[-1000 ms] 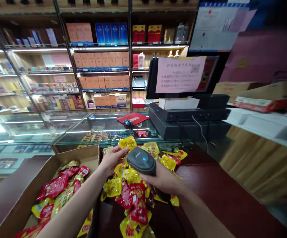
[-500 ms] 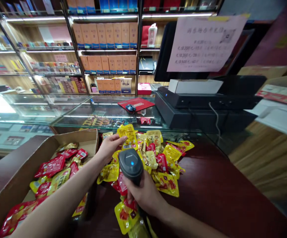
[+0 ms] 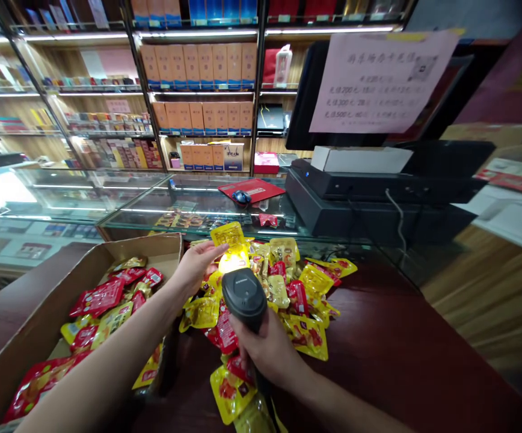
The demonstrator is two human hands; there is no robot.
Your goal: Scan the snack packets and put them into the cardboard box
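Head view: left hand (image 3: 198, 264) pinches shiny yellow plastic packet (image 3: 226, 234); right hand (image 3: 270, 350) is clamped around black handheld scanner (image 3: 244, 296). Hold packet's lit face flat, unobstructed.

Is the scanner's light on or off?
On: a bright glow falls on the yellow packet held in the left hand, directly in front of the scanner.

The pile (image 3: 279, 291) lies on the desk (image 3: 378, 343). Left of the pile stands the box (image 3: 39, 337), packets (image 3: 99, 297) in it; over the pile, the scanner (image 3: 244, 294); behind the pile, the mat (image 3: 265, 189) on the case (image 3: 148, 201); behind-right, the monitor (image 3: 303, 99).
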